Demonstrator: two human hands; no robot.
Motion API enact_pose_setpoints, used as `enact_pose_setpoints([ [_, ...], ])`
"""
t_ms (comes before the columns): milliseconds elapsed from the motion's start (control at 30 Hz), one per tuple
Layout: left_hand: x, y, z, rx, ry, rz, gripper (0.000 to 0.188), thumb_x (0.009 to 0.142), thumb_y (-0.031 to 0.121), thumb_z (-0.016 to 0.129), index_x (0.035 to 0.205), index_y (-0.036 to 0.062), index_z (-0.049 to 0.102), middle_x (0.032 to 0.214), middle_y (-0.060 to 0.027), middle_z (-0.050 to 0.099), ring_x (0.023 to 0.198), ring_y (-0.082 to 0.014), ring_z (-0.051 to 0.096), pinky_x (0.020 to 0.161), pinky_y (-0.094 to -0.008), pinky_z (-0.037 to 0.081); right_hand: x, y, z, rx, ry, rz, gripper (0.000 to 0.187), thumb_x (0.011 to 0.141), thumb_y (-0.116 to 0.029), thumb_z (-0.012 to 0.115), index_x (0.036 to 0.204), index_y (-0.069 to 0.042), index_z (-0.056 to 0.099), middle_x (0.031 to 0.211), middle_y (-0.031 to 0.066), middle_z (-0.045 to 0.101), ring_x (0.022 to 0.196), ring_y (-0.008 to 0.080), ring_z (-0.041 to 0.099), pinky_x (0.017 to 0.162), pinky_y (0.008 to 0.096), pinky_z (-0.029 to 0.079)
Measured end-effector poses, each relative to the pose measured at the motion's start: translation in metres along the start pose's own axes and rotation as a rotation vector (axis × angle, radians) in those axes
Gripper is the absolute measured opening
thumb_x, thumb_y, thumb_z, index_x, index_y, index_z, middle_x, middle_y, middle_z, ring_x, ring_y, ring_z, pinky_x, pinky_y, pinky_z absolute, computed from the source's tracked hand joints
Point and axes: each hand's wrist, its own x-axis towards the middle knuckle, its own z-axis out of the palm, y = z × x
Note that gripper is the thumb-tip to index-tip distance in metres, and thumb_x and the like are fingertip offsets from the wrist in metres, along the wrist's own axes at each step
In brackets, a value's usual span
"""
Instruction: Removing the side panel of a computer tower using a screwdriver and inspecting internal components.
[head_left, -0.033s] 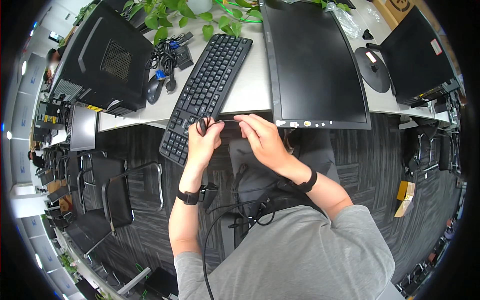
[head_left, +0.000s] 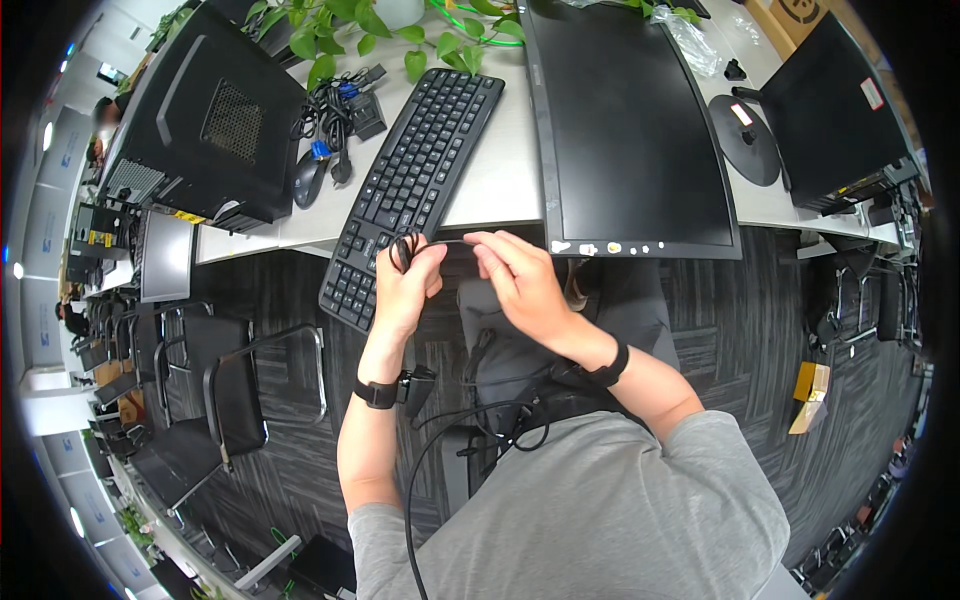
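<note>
My left hand (head_left: 405,288) grips a small coil of thin black cable (head_left: 403,248) just in front of the black keyboard (head_left: 420,170), which overhangs the white desk (head_left: 495,185). From the coil a straight stretch of the cable runs right to my right hand (head_left: 522,285), whose fingertips pinch it. Both hands are held above my lap, close to the desk edge. A black monitor (head_left: 630,130) lies face up on the desk just beyond my right hand. Both wrists carry black bands, and more black cable hangs over my chest.
A black computer tower (head_left: 215,115) lies at the desk's left, with a mouse (head_left: 308,180) and bundled cables (head_left: 340,105) beside it. A green plant (head_left: 340,35) trails along the back. A round stand base (head_left: 745,140) and second monitor (head_left: 830,110) sit right. Black chairs (head_left: 240,390) stand on the left floor.
</note>
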Motion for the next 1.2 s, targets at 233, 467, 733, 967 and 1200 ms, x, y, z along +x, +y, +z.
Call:
enact_pose_setpoints([
  [233,0.002,-0.013,0.001,-0.015,0.094,0.296,0.038,0.099,0.039,0.072,0.088,0.0059,0.058,0.078,0.0057,0.050,0.066,-0.0042,0.044,0.058,-0.0212,0.035,0.000,0.005,0.066,0.035,0.040,-0.141,0.030,0.098,-0.005,0.062,0.127,-0.002,0.067,0.096,0.0166,0.067,0.083,0.0332,0.070,0.070,0.0396,0.056],
  [467,0.007,-0.007,-0.004,-0.377,0.204,0.175,0.046,0.111,0.044,0.051,0.076,0.0147,0.045,0.068,0.0060,0.036,0.058,-0.0054,0.030,0.051,-0.0249,0.028,-0.014,0.008,0.063,-0.095,-0.009,-0.145,0.020,0.098,-0.007,0.063,0.117,-0.001,0.066,0.102,0.0163,0.067,0.087,0.0386,0.070,0.071,0.0436,0.057],
  [733,0.005,-0.008,0.001,-0.005,0.082,0.090,0.030,0.092,0.006,0.078,0.079,0.0112,0.052,0.070,0.0098,0.043,0.060,-0.0006,0.037,0.052,-0.0217,0.029,-0.003,0.005,0.028,0.264,0.150,0.221,0.020,0.099,-0.003,0.067,0.118,0.004,0.067,0.085,0.0060,0.069,0.072,0.0085,0.063,0.063,0.0266,0.051],
  [967,0.000,0.003,0.023,0.865,-0.066,0.288,0.019,0.081,0.010,0.074,0.095,-0.0033,0.071,0.084,-0.0196,0.075,0.080,-0.0299,0.077,0.066,-0.0392,0.055,0.015,-0.015,0.010,-0.469,-0.093,-0.193,0.047,0.091,-0.044,0.076,0.113,-0.003,0.068,0.095,0.0109,0.066,0.072,0.0299,0.072,0.060,0.0381,0.056],
  [1200,-0.004,0.007,0.022,1.120,-0.065,0.267,0.026,0.083,0.016,0.073,0.105,0.0033,0.071,0.080,-0.0167,0.073,0.079,-0.0387,0.073,0.069,-0.0436,0.056,0.020,0.015,0.025,-0.378,0.151,-0.226,0.027,0.094,-0.025,0.075,0.082,-0.003,0.069,0.072,0.0142,0.070,0.061,0.0334,0.070,0.053,0.0393,0.053],
])
